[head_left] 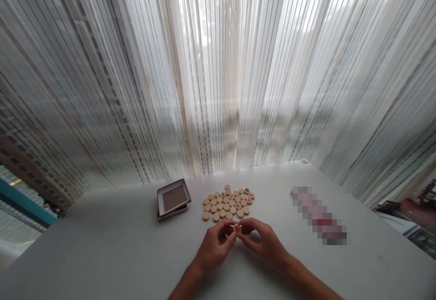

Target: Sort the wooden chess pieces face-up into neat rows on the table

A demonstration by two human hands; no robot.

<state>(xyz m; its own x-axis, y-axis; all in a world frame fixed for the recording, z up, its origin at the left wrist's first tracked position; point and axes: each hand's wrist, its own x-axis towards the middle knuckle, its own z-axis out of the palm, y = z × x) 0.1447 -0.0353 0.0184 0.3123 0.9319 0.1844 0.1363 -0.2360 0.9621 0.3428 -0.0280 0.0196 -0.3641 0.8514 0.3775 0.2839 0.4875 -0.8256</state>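
Between the fingertips of my left hand (215,244) and my right hand (264,240) is a round wooden Chinese chess piece (237,229), its red character turned towards me. Both hands pinch it from opposite sides, just above the near edge of a cluster. That cluster is made of several pale wooden chess pieces (222,206) lying close together on the white table (119,241). Most show blank faces; a few at the top and right show red or black characters. One piece (227,187) at the far side seems to rest against or on another.
Left of the pieces stands an open shallow box (174,195) with a dark rim and brown inside, stacked on another box part. A pixelated pinkish object (318,216) lies to the right. Sheer striped curtains (218,86) hang along the table's far edge.
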